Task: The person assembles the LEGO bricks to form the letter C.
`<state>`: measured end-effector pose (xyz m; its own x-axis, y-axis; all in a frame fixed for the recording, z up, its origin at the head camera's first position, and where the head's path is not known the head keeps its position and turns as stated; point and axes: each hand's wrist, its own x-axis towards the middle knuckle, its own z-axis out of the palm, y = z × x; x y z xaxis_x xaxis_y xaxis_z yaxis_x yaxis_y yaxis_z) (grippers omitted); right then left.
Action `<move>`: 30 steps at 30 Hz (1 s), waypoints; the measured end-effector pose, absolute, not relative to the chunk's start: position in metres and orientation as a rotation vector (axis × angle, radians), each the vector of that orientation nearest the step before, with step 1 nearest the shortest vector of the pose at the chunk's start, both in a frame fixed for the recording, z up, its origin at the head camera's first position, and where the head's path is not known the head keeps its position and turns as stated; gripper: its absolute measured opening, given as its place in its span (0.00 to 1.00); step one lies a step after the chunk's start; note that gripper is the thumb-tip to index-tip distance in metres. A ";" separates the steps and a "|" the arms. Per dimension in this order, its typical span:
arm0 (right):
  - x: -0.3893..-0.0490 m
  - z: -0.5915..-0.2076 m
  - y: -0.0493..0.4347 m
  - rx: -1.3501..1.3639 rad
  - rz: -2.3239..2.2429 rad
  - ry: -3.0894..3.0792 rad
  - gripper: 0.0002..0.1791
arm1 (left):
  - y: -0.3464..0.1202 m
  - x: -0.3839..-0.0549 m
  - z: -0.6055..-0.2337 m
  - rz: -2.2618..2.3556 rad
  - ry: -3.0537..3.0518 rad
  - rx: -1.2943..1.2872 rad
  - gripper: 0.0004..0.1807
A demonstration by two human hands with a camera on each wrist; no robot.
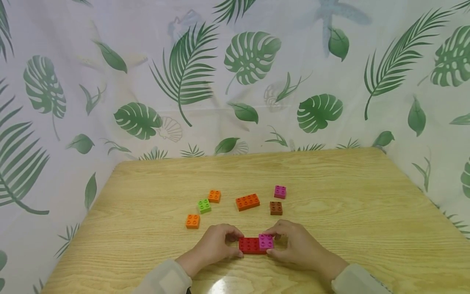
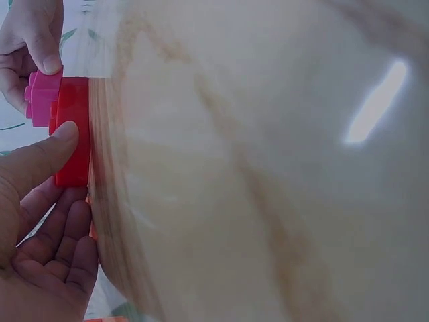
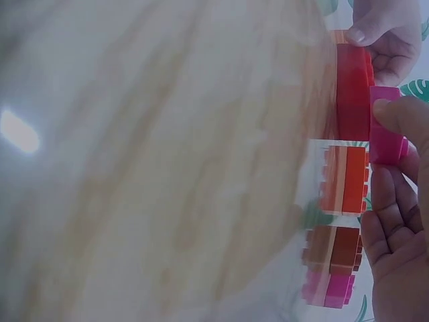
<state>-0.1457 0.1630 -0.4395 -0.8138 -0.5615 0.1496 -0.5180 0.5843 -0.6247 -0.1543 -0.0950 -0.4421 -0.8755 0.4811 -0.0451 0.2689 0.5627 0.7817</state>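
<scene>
A long red building brick [image 1: 248, 245] lies on the wooden table in front of me. My left hand [image 1: 219, 243] pinches its left end, the thumb [image 2: 65, 131] on the near side and fingers behind. Over the brick's right end is a small square pink brick [image 1: 266, 241], studs up, which reaches a little past that end. My right hand [image 1: 296, 245] holds this pink brick between thumb and fingers. In the right wrist view the pink brick [image 3: 385, 126] lies against the studded side of the red one [image 3: 353, 94].
Beyond my hands lie an orange-red long brick [image 1: 247, 202], a brown square brick [image 1: 276, 208] and another pink one [image 1: 280, 192]. To the left are two orange square bricks [image 1: 192, 221] and a lime green one [image 1: 204, 206]. A leaf-patterned cloth [image 1: 205, 134] hangs behind the table.
</scene>
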 end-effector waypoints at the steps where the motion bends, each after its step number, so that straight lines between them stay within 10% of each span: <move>1: -0.146 -0.439 0.163 -0.927 -1.047 2.738 0.20 | -0.095 -0.154 -0.442 1.209 2.542 0.620 0.20; 30: -0.146 -0.440 0.164 -0.910 -1.061 2.710 0.20 | -0.171 -0.169 -0.441 1.420 2.905 0.340 0.28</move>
<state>-0.1465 0.1643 -0.4402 -0.8181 -0.5613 0.1252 -0.4972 0.5808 -0.6446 -0.1691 -0.1711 -0.4409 -0.9722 0.1387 0.1888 0.2342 0.5976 0.7668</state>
